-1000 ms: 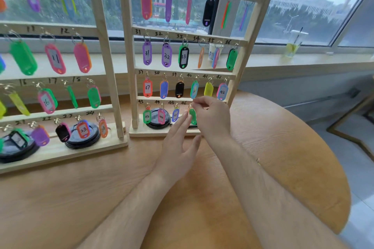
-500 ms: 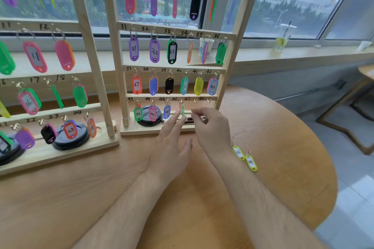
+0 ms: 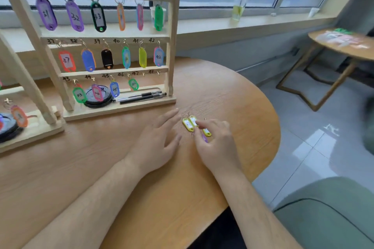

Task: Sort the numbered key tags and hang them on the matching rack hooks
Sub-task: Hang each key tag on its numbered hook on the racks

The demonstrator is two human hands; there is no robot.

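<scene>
Left to right: a pale wooden key-tag rack (image 3: 172, 50) stands on the round wooden table (image 3: 121, 168); its bottom rail carries a green tag marked 43 (image 3: 79, 95), a pink tag marked 44 (image 3: 97, 93), a blue tag marked 45 (image 3: 114, 89) and a green tag under 46 (image 3: 133, 84), while the hooks under 47 and 48 (image 3: 150, 73) are bare. Two black pens (image 3: 141, 97) lie on the rack base. The left hand (image 3: 155, 143) rests flat on the table, fingers spread, grasping nothing. Loose yellow key tags (image 3: 189, 124) lie on the table beside it. The right hand (image 3: 217, 145) touches them with curled fingertips; whether it grips one cannot be told.
</scene>
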